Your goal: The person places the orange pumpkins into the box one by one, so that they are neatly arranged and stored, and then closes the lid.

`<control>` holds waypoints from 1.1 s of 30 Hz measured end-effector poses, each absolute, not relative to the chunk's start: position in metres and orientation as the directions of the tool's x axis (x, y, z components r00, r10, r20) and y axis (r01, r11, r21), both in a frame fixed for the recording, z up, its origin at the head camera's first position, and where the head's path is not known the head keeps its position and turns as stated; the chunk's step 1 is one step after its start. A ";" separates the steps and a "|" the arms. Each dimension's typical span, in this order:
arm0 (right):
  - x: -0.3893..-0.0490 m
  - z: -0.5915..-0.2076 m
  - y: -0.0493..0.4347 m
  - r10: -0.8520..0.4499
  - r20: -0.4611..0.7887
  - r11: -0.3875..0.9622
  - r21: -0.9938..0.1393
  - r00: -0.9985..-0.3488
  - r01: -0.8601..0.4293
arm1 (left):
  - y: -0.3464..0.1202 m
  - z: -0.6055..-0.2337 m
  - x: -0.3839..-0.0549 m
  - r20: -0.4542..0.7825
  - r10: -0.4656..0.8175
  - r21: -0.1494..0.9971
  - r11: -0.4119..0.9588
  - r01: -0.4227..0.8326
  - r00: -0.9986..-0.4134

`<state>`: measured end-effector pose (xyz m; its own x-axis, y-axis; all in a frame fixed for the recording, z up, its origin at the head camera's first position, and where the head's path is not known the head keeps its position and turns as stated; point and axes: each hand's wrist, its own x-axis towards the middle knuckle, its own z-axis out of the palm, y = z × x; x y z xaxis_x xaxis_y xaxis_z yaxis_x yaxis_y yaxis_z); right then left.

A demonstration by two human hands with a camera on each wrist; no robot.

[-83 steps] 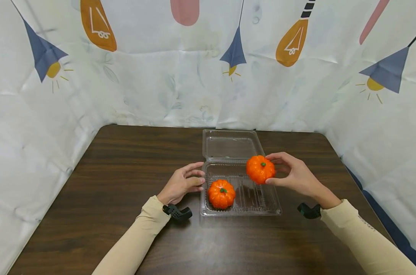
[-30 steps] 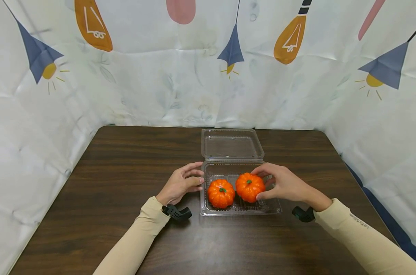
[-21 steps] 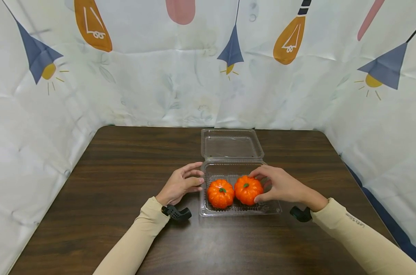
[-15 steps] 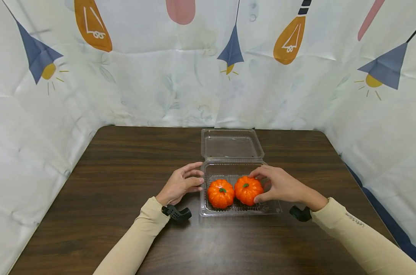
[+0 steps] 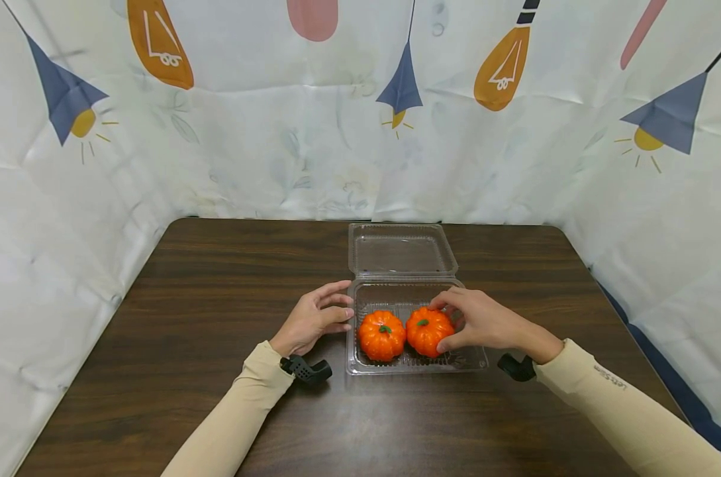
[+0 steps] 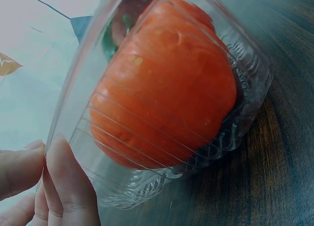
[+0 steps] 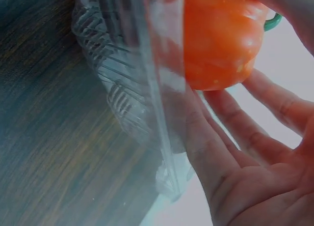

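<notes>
A clear plastic clamshell container [image 5: 360, 371] lies on the table with its lid folded back. Inside it, at the left, sits an orange toy pumpkin [image 5: 382, 341] with a green stem; through the container wall the left wrist view shows this pumpkin [image 6: 167, 88] large. A second orange pumpkin [image 5: 427, 331] stands beside it, the two seeming to touch. My right hand [image 5: 485, 321] holds that second pumpkin from the right, thumb in front and fingers behind. At the container's left rim, my left hand [image 5: 312, 319] pinches the edge between thumb and fingers [image 6: 73, 182].
The lid [image 5: 403, 250] extends toward the back edge of the dark wooden table [image 5: 247, 265]. White printed curtains [image 5: 247, 152] hang close behind the table and along both sides. Each wrist wears a black band [image 5: 305, 370].
My right hand has lowered the second pumpkin from above the container's right side down beside the first, then shifted slightly left. My left hand has stayed at the rim.
</notes>
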<state>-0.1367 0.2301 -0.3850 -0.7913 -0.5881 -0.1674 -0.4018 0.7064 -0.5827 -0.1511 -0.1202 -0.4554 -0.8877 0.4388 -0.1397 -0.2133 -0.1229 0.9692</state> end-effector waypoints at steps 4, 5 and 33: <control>-0.137 -0.384 0.229 -0.590 -0.184 0.714 -0.574 -0.786 -0.402 | -0.120 -0.457 -0.151 -0.138 0.439 0.970 -0.120 -0.210 -0.888; -0.137 -0.384 0.228 -0.591 -0.186 0.715 -0.571 -0.785 -0.404 | -0.120 -0.457 -0.152 -0.138 0.439 0.970 -0.120 -0.210 -0.888; -0.137 -0.378 0.234 -0.582 -0.199 0.717 -0.582 -0.788 -0.383 | -0.119 -0.454 -0.150 -0.142 0.441 0.970 -0.114 -0.213 -0.886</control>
<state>-0.1373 0.2337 -0.3782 -0.7881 -0.5824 -0.1992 -0.3831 0.7175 -0.5818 -0.1504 -0.1193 -0.4542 -0.8863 0.4406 -0.1423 -0.2126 -0.1142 0.9704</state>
